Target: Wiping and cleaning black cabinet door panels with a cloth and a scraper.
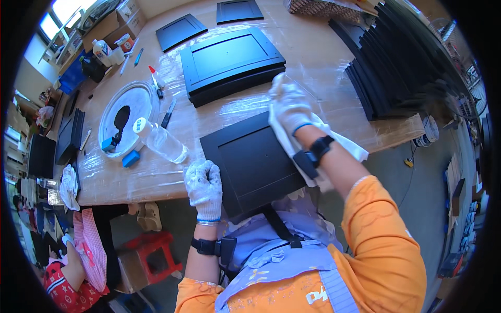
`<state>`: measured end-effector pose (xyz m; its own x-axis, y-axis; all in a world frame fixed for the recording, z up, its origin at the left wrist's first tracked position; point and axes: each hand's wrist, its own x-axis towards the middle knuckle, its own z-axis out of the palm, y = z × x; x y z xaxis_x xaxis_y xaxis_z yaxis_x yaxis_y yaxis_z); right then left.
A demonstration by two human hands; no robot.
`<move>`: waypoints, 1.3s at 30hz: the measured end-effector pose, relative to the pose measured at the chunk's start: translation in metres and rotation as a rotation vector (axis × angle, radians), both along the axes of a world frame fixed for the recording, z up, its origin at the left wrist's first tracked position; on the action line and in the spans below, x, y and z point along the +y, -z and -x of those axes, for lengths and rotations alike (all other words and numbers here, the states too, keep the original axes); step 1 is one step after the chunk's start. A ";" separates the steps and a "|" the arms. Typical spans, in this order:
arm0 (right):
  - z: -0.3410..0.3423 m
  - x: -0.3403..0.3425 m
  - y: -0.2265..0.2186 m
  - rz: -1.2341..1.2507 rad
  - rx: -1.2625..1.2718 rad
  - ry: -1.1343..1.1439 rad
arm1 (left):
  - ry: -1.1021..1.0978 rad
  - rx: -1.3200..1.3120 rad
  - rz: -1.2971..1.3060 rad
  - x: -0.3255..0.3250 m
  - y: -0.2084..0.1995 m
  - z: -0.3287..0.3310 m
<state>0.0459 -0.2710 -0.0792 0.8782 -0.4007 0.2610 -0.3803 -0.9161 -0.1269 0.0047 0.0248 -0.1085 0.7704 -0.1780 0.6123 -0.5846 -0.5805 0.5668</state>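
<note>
A black framed panel point(255, 161) lies tilted at the table's near edge, its lower end against my apron. My left hand point(203, 189), in a white knit glove, is closed on the panel's left edge. Over the panel's far right corner is my gloved right hand point(290, 107), its fingers closed on a white cloth point(339, 143) that drapes down along the right edge. Just beyond, a stack of black panels point(232, 60) sits on the table; its top panel has a recessed centre.
Left of the panel are a clear bottle point(164, 143) with a white cap, a round tray point(112, 117) with black residue, a blue sponge block point(131, 158) and a knife point(168, 113). Many black panels point(389, 68) stand at the right. A person point(75, 266) sits at lower left.
</note>
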 end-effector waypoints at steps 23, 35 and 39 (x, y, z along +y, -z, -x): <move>0.217 -0.021 -0.024 -0.251 -0.079 -0.685 | 0.106 0.132 -0.539 -0.009 0.007 -0.045; 0.212 -0.012 -0.035 -0.284 0.126 -0.624 | 0.091 0.094 -0.497 -0.015 0.000 -0.043; 0.196 0.019 -0.036 -0.198 0.149 -0.589 | 0.082 0.105 -0.485 -0.012 0.002 -0.044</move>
<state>-0.1496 -0.2522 -0.0432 0.9872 0.1321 0.0893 0.1531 -0.9418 -0.2993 0.0483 0.0129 -0.1108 0.7947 -0.4860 0.3638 -0.5940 -0.7461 0.3010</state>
